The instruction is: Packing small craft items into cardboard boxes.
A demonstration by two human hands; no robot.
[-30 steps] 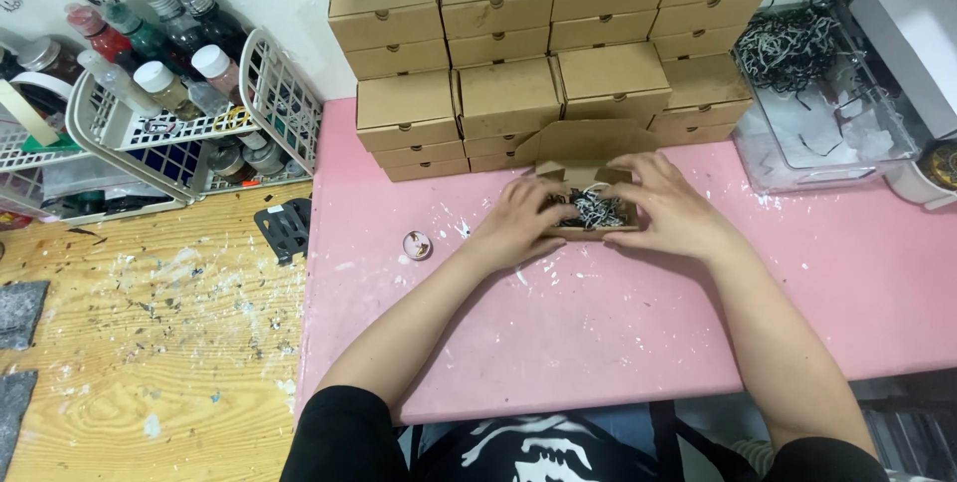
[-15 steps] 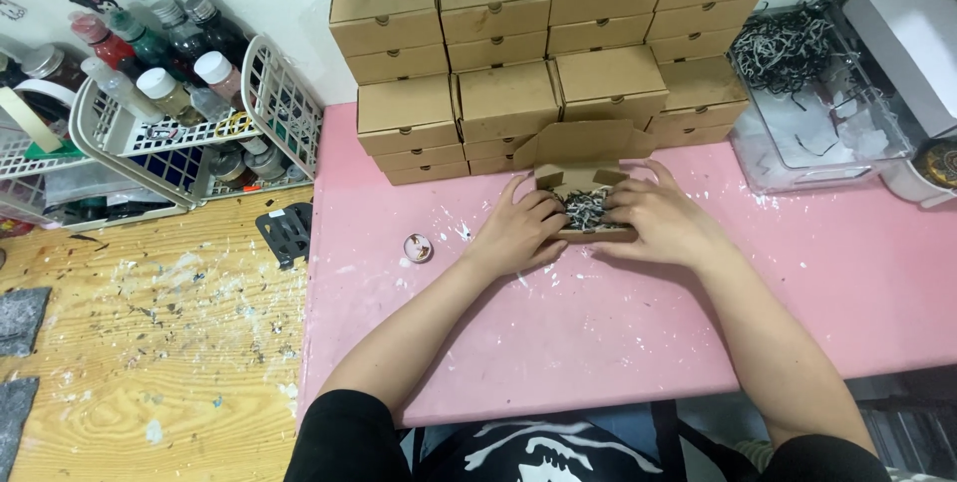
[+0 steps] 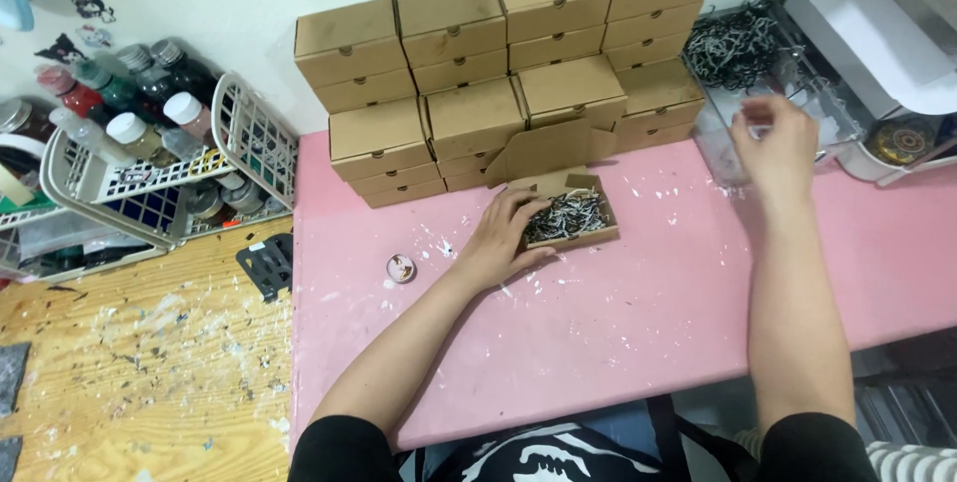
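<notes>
A small open cardboard box (image 3: pixel 588 236) sits on the pink table (image 3: pixel 648 303), filled with black-and-white shredded paper (image 3: pixel 566 213); its lid stands up behind. My left hand (image 3: pixel 501 238) rests against the box's left side, fingers on its rim. My right hand (image 3: pixel 778 141) hovers off to the right, fingers loosely apart and holding nothing, just in front of a clear plastic bin (image 3: pixel 720 138) that holds more shredded paper (image 3: pixel 736 40).
Stacked closed cardboard boxes (image 3: pixel 478 113) line the wall behind the open box. A small round disc (image 3: pixel 402 267) lies left of my left hand. White wire baskets with paint bottles (image 3: pixel 140 143) stand on the wooden table (image 3: pixel 140 362). A white machine (image 3: pixel 867 33) sits far right.
My right hand left the box and moved up and right toward the clear bin. My left hand stayed at the box's left side. The camera view shifted slightly right.
</notes>
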